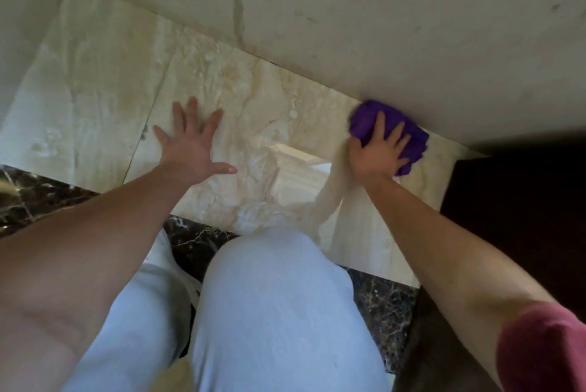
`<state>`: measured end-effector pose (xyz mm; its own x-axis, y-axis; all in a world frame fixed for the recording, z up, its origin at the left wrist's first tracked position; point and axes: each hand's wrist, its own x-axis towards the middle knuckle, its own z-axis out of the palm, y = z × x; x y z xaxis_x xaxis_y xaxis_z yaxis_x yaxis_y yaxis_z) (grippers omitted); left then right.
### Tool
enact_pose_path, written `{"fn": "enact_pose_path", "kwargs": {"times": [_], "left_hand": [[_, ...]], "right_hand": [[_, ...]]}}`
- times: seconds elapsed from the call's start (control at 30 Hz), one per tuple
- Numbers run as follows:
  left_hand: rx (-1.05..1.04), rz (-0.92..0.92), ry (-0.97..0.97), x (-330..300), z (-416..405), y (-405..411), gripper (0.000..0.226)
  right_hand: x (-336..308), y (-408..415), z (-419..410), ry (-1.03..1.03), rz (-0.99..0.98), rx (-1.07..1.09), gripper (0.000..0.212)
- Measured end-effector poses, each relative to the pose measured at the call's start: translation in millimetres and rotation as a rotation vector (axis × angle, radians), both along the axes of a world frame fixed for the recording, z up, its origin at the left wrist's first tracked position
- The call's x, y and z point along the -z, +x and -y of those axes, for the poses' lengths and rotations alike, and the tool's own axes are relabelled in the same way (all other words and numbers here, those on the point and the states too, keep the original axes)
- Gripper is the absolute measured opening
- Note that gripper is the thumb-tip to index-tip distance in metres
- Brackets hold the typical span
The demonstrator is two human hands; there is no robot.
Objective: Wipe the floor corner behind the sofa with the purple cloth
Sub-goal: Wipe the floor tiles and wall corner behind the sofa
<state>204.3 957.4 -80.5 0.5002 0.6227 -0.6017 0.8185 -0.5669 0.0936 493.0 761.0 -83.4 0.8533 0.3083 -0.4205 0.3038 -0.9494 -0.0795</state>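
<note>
A bunched purple cloth [415, 134] lies on the cream marble floor [253, 112], pressed against the base of the pale wall [380, 26]. My right hand [379, 150] rests flat on top of it with fingers spread, covering its near part. The hand and cloth look slightly blurred. Farther left, my left hand [193, 142] is planted palm down on the bare floor, fingers wide apart and holding nothing. The floor meets the wall along a line that runs down to the right.
A dark brown piece of furniture [520, 207] stands close on the right of the cloth. A dark veined marble border [38, 195] runs along the near floor. My knees in light trousers [269, 303] fill the lower middle. Another wall [19, 26] closes the left.
</note>
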Motion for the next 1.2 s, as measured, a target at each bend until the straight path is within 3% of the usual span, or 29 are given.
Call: {"fn": "enact_pose_path", "kwargs": {"times": [0.2, 0.3, 0.37, 0.57, 0.7, 0.87, 1.0, 1.2], "left_hand": [[0.01, 0.041, -0.051, -10, -7, -4, 0.119], [0.025, 0.01, 0.053, -16, -21, -25, 0.11], [-0.089, -0.023, 0.092, -16, -34, -50, 0.11], [-0.183, -0.135, 0.049, -19, -56, -114, 0.117], [-0.232, -0.079, 0.075, -16, -47, -123, 0.115], [-0.246, -0.077, 0.115, -8, -52, -131, 0.122], [-0.311, -0.06, 0.041, -7, -44, -128, 0.118], [-0.202, -0.201, -0.044, -29, -64, -119, 0.106]], "right_hand": [[-4, -101, -136, 0.067, -0.099, -0.243, 0.082], [-5, -140, -191, 0.124, -0.172, -0.36, 0.083], [-5, -156, -212, 0.137, -0.185, -0.45, 0.083], [-6, -159, -228, 0.078, -0.19, -0.611, 0.084], [-20, -147, -235, -0.054, -0.224, -0.701, 0.086], [-29, -151, -238, -0.052, -0.242, -0.678, 0.085], [-27, -164, -233, -0.055, -0.238, -0.674, 0.089], [-46, -169, -253, -0.227, -0.384, -0.697, 0.1]]}}
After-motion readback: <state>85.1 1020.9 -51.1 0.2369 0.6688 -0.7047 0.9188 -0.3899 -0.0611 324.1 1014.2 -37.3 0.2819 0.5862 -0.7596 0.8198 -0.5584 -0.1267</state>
